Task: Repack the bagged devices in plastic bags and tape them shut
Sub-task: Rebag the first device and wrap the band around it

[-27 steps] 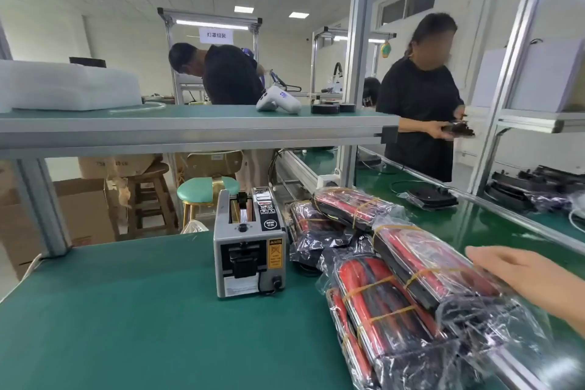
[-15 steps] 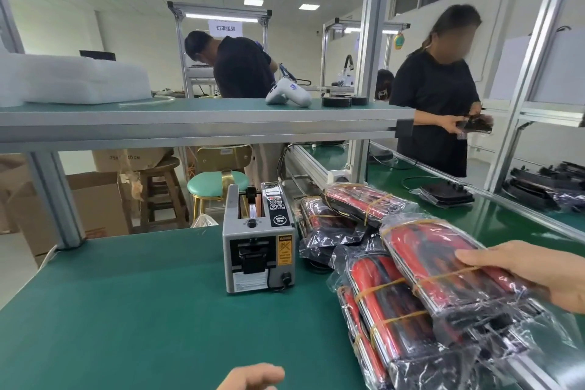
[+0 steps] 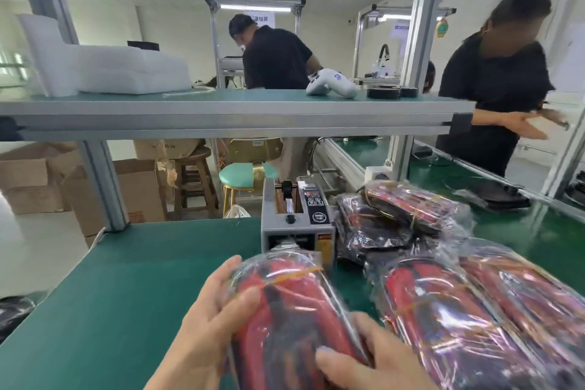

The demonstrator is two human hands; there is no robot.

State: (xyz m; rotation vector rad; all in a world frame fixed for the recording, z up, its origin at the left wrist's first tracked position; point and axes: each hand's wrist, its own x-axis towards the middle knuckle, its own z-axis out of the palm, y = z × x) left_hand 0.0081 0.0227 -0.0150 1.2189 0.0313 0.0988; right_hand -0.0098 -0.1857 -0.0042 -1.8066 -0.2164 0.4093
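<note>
Before the grey tape dispenser (image 3: 297, 225), left hand (image 3: 209, 323) and right hand (image 3: 373, 361) both grip the red-and-black device in its clear plastic bag (image 3: 294, 317); better to lay it flat on the green mat (image 3: 133, 279) before unwrapping.

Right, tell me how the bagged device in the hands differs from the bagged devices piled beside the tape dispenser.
The held bagged device is gripped by the left hand and right hand in front of the tape dispenser; the piled bagged devices lie untouched on the green table. The held one is single; the piled ones overlap one another. Both are red and black, in clear plastic with yellowish bands.
</note>
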